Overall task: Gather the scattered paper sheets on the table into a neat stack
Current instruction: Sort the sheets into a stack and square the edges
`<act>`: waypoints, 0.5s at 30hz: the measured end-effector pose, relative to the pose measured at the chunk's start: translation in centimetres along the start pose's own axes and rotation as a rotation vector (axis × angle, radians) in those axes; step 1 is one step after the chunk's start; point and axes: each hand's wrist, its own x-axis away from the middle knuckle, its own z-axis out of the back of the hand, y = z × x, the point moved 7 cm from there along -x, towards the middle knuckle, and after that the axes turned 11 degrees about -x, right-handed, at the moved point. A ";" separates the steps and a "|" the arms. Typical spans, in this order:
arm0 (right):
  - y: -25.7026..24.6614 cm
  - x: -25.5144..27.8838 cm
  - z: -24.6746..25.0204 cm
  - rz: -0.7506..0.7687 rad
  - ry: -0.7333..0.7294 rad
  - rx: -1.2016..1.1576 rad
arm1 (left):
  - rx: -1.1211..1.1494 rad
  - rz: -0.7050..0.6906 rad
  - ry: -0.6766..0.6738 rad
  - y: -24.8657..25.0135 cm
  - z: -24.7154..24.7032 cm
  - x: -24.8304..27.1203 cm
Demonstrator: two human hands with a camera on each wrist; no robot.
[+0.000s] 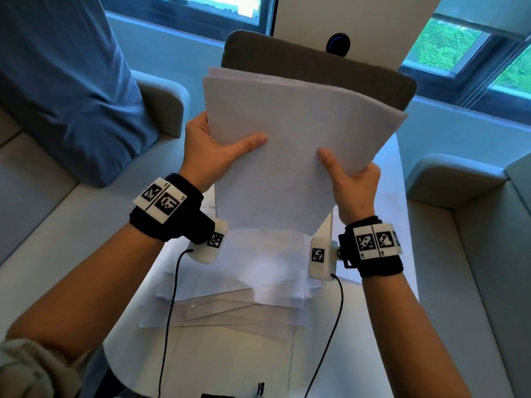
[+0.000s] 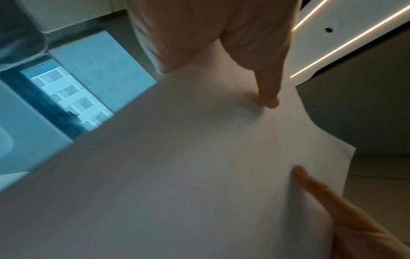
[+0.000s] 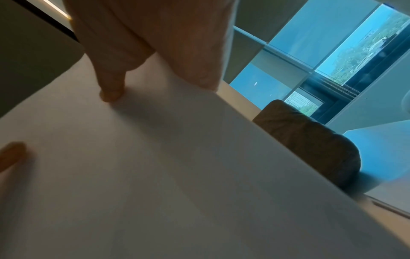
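Note:
I hold a bundle of white paper sheets (image 1: 293, 145) up in the air above the white table (image 1: 373, 326), tilted toward me. My left hand (image 1: 218, 147) grips its left edge, thumb on the front and fingers behind. My right hand (image 1: 350, 179) grips the right edge the same way. Both wrist views are filled by the paper sheets (image 2: 199, 166) (image 3: 155, 175), with a thumb pressed on the front face. More loose sheets (image 1: 244, 280) lie fanned on the table under the bundle, overlapping unevenly. The fingers behind the bundle are hidden.
A clear plastic sleeve (image 1: 230, 308) lies under the loose sheets. A brown cushion (image 1: 316, 64) stands at the table's far end. Grey sofa seats flank the table; a blue pillow (image 1: 66, 90) rests on the left one. Black wrist cables (image 1: 169, 311) trail over the table.

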 end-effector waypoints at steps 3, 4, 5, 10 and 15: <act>0.4 -0.7 0.0 -0.035 -0.018 0.048 | -0.039 0.042 -0.042 -1.3 -0.6 -0.3; 0.8 -0.7 0.0 -0.048 -0.021 0.084 | -0.081 0.047 -0.075 -1.7 -1.0 -0.2; 1.3 -0.7 0.1 -0.069 -0.017 0.100 | -0.118 0.054 -0.104 -2.1 -1.5 -0.1; 1.9 -0.2 0.1 -0.118 0.016 0.068 | -0.156 0.117 -0.085 -2.8 -2.2 0.3; 1.6 -0.3 0.1 -0.099 -0.019 0.067 | -0.172 0.114 -0.081 -2.7 -1.9 0.2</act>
